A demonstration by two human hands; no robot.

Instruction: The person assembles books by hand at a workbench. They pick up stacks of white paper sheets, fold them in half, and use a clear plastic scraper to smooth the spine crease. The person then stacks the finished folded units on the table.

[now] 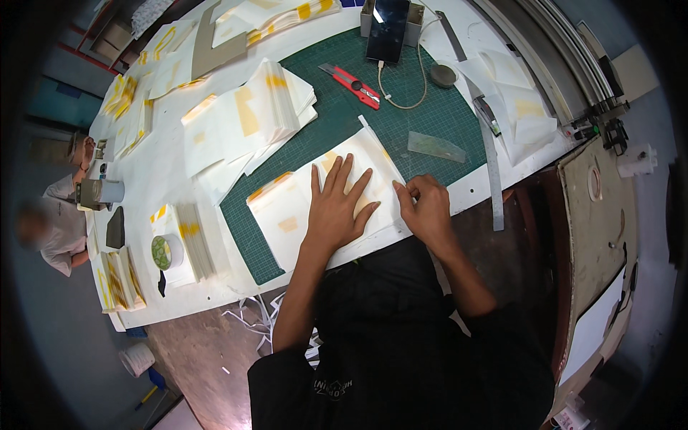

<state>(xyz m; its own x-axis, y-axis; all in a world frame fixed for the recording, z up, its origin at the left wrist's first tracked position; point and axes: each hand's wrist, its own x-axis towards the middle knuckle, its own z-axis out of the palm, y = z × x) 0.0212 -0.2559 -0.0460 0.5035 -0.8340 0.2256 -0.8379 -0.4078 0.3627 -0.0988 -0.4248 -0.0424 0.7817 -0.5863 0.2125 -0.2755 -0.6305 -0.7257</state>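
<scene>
A white paper sheet [297, 247] with yellow-orange patches lies on the green cutting mat [247, 236] in front of me. My left hand [338, 204] rests flat on it, fingers spread, holding nothing. At the sheet's right edge, which has a narrow folded strip [373, 136], my right hand [426, 206] is closed, thumb and forefinger pinching the edge. Its other fingers are curled in. Beyond the sheet lies a red utility knife [351, 86]. A clear plastic strip [436, 147] is on the mat to the right of the sheet.
Stacked printed sheets [244, 118] lie at the far left of the mat. A phone [387, 30] with a cable stands at the back. Metal ruler [494, 179] overhangs the table's right edge. A tape roll [166, 252] sits on sheets at left. Another person [61, 222] is beyond.
</scene>
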